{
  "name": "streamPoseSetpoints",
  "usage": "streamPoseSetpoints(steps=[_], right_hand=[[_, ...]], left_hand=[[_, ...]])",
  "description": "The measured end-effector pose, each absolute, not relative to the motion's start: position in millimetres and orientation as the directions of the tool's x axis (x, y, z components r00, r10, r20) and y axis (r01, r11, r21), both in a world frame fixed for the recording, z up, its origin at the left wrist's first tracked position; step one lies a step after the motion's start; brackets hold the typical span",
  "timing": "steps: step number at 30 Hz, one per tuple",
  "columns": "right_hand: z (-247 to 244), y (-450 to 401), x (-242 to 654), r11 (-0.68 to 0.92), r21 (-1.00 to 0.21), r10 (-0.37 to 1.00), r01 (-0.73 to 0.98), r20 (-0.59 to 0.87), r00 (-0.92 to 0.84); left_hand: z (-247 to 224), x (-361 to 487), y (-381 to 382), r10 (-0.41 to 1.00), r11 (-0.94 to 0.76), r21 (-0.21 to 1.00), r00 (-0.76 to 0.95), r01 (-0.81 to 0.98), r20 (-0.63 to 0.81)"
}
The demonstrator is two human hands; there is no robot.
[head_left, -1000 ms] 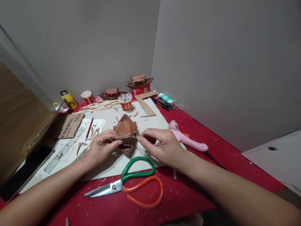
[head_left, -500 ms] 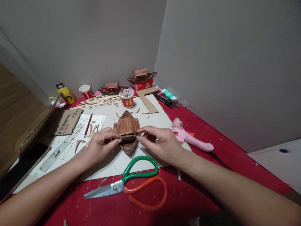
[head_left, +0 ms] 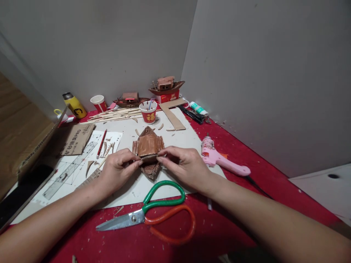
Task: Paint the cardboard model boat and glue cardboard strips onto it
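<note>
A brown model boat [head_left: 148,144] with a curved cabin roof lies on the white board, its pointed ends facing away from and toward me. Across the near edge of the roof runs a small brown strip [head_left: 149,158]. My left hand [head_left: 122,168] pinches the strip's left end between thumb and forefinger. At its right end, my right hand [head_left: 183,164] pinches it likewise, fingertips close against the hull. Whether the strip touches the roof cannot be made out. Just nearer than the boat lie scissors [head_left: 133,218] with one green and one orange handle.
A pink glue gun [head_left: 219,159] lies at the right. Behind the boat stands a red-and-white paper cup [head_left: 148,112]. Two finished model boats [head_left: 167,86] sit near the wall. At left are a pencil [head_left: 102,143], a ruler [head_left: 71,166], cardboard scraps and a yellow bottle [head_left: 75,106].
My right fingertips have shifted slightly left along the strip. The view has moved a little; the boat and tools stay where they were.
</note>
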State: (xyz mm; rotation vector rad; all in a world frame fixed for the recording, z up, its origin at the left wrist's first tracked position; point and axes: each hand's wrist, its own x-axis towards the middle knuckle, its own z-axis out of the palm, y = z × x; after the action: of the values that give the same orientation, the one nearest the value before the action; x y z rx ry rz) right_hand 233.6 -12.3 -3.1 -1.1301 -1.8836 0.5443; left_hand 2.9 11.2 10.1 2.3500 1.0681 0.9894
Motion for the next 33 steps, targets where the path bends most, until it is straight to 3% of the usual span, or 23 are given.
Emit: streamPoseSetpoints(steps=[10, 33], right_hand=[[-6, -9, 230, 0.428, -0.764, 0.902, 0.483, 0.389, -0.185], [-8, -10, 229, 0.500, -0.743, 0.856, 0.445, 0.501, -0.125]], left_hand=[[6, 5, 10, 0.744, -0.666, 0.513, 0.434, 0.542, 0.508], [-2, 7, 9, 0.901, -0.421, 0.741, 0.334, 0.523, 0.277]])
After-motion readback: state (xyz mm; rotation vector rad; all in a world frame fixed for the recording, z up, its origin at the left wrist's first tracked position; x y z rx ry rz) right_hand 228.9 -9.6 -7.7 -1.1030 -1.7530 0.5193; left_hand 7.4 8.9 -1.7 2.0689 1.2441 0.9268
